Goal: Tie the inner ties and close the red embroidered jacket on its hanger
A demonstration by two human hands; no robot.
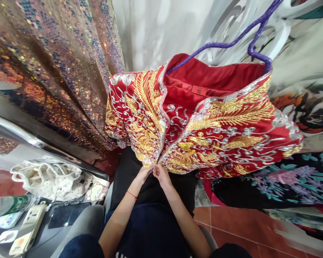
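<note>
A red jacket point(247, 111) with gold and silver embroidery hangs in front of me on a purple hanger point(226, 43). Its stand collar is open at the top, and an "S" size label point(199, 90) shows on the lining. The two front edges meet at the bottom hem. There my left hand point(145, 173) is closed on the jacket's front edge, a thin red string round its wrist. My right hand point(161, 175) is right beside it, fingers curled in a pinch at the same edge. Whatever small part sits between the fingertips is hidden.
A sequinned curtain-like cloth point(78, 64) hangs at the left. Below it are a white drawstring bag point(51, 177), a plastic bottle point(12, 206), a power strip point(29, 229) and a dark phone-like slab point(68, 215). Black floral fabric point(285, 179) hangs at the right above red floor tiles point(237, 229).
</note>
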